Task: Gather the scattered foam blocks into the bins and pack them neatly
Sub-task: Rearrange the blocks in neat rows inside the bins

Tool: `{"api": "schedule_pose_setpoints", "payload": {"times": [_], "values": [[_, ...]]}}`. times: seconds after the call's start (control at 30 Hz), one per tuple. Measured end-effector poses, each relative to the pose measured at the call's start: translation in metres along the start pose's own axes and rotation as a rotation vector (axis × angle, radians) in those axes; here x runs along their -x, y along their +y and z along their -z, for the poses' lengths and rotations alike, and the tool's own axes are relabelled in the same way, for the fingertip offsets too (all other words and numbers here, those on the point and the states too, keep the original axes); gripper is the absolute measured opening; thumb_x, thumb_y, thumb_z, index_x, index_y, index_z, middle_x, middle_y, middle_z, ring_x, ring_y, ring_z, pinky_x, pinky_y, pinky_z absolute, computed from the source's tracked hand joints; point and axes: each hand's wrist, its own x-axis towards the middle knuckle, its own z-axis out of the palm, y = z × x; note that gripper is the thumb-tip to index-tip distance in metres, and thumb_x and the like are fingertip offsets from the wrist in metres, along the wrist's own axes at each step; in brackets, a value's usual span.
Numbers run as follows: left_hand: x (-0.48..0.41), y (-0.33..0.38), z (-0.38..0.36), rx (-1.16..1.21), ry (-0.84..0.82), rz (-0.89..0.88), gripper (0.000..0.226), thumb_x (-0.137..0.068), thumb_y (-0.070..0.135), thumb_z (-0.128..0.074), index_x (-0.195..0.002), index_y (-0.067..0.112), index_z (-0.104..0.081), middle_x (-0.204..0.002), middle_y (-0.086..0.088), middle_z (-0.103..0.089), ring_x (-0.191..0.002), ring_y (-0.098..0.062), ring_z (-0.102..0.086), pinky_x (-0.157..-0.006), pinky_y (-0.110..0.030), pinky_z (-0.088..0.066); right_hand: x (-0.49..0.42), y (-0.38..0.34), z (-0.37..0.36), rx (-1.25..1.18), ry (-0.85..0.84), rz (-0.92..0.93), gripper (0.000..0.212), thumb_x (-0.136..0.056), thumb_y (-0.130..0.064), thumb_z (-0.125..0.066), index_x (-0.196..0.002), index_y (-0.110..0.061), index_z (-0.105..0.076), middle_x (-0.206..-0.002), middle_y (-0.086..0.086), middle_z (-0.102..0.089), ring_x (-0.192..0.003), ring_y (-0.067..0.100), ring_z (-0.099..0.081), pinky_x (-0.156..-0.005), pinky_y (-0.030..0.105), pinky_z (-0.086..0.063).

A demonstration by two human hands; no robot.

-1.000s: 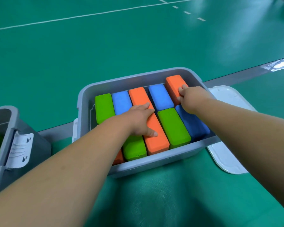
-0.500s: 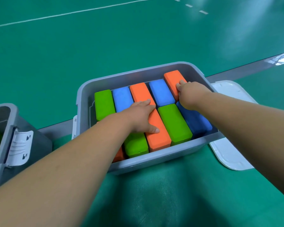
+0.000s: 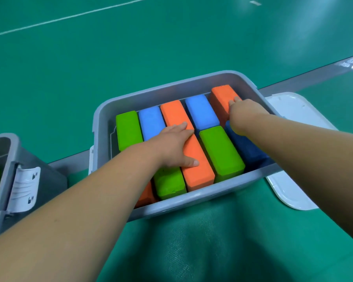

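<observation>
Tamping step: left hand (image 3: pixel 171 145) spread flat on the orange block (image 3: pixel 199 171) beneath, right hand (image 3: pixel 245 113) fingertips pressing the farther orange block (image 3: pixel 219 94); next, seat both level in the grey bin (image 3: pixel 192 202).

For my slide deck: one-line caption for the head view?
Left hand and right hand press foam blocks down in a packed grey bin.
</observation>
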Motion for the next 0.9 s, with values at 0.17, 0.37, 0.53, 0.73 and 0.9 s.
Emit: {"api": "schedule_pose_setpoints", "payload": {"times": [0.17,0.37,0.53,0.73,0.9], "values": [[0.006,0.002,0.001,-0.015,0.032,-0.007,0.107,-0.086,0.063,-0.073,-0.167,0.023,-0.015,-0.174,-0.002,0.001,-0.160,-0.027,-0.007,-0.126,-0.033,-0.008,0.003,0.003,0.001,-0.013,0.013,0.068,0.060,-0.102,-0.018,-0.043,-0.160,-0.010,-0.027,-0.165,0.014,-0.026,-0.143,0.038,-0.041,-0.110,0.050,-0.043],[0.002,-0.001,-0.003,-0.028,0.047,0.008,0.112,-0.083,0.068,-0.073,-0.166,0.021,-0.015,-0.174,-0.002,-0.001,-0.160,-0.028,-0.008,-0.129,-0.040,-0.011,0.009,-0.004,-0.006,-0.124,0.021,0.062,0.063,-0.108,-0.029,-0.039,-0.162,-0.007,-0.015,-0.169,0.013,-0.012,-0.154,0.040,-0.019,-0.115,0.057,-0.035],[-0.004,0.000,-0.005,-0.037,0.022,0.010,0.112,-0.085,0.066,-0.071,-0.167,0.019,-0.009,-0.174,-0.003,0.003,-0.160,-0.028,-0.006,-0.129,-0.037,-0.008,0.012,-0.005,-0.006,-0.127,0.034,0.087,0.062,-0.108,-0.040,-0.038,-0.160,-0.010,-0.020,-0.169,0.008,-0.013,-0.152,0.038,-0.024,-0.111,0.058,-0.040],[-0.002,0.001,-0.001,-0.011,0.005,0.013,0.110,-0.086,0.066,-0.071,-0.167,0.021,-0.009,-0.174,0.000,0.004,-0.160,-0.027,-0.003,-0.128,-0.036,-0.006,0.016,-0.002,0.002,-0.155,-0.060,0.075,0.066,-0.110,-0.037,-0.036,-0.164,-0.012,-0.008,-0.173,0.006,0.002,-0.156,0.038,-0.013,-0.118,0.055,-0.032],[0.003,0.003,0.003,-0.012,0.016,0.003,0.112,-0.085,0.066,-0.072,-0.167,0.019,-0.013,-0.174,-0.002,0.001,-0.160,-0.027,-0.006,-0.129,-0.037,-0.009,0.028,-0.010,0.011,-0.192,-0.073,0.073,0.069,-0.108,-0.032,-0.041,-0.165,-0.013,-0.006,-0.172,0.006,0.004,-0.155,0.037,-0.015,-0.119,0.055,-0.032]]}}
